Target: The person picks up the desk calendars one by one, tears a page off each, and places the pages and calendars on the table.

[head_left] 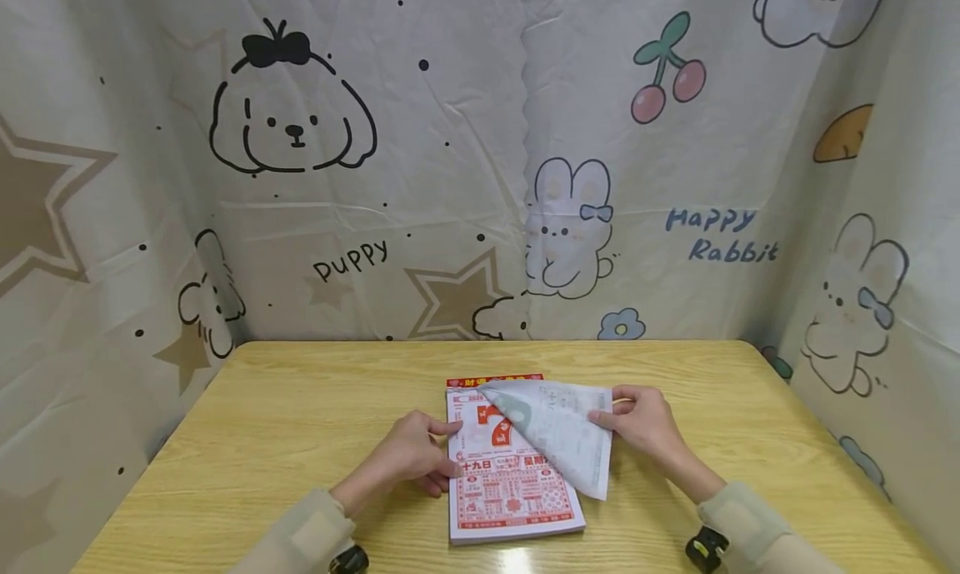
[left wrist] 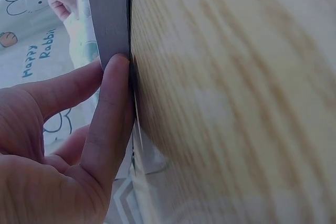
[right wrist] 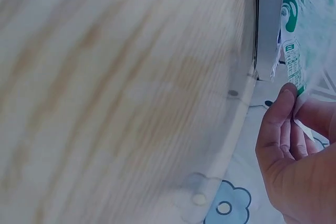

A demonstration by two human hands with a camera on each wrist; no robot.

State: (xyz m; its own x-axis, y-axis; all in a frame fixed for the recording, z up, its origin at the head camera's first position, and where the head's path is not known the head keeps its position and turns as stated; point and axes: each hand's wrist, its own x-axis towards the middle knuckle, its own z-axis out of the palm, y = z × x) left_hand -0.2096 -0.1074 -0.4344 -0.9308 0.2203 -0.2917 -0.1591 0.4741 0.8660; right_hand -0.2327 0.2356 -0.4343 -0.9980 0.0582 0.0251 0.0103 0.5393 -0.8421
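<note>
A tear-off calendar (head_left: 513, 507) lies on the table, its top sheet showing a large red 7 under a red header strip. My left hand (head_left: 416, 453) holds its left edge; in the left wrist view the fingertips (left wrist: 115, 66) are against the side of the thick pad (left wrist: 109, 19). My right hand (head_left: 645, 424) pinches the outer edge of a thin page (head_left: 562, 424), which is folded over to the right and shows its pale back. Green print on the page (right wrist: 294, 66) appears in the right wrist view, between thumb and fingers. The page's upper left end reaches the header.
The wooden table (head_left: 300, 416) has rounded far corners. Behind it and at both sides hang printed curtains (head_left: 450, 141) with puppy, rabbit and star drawings. Each wrist wears a pale cuff with a small black device (head_left: 707, 549).
</note>
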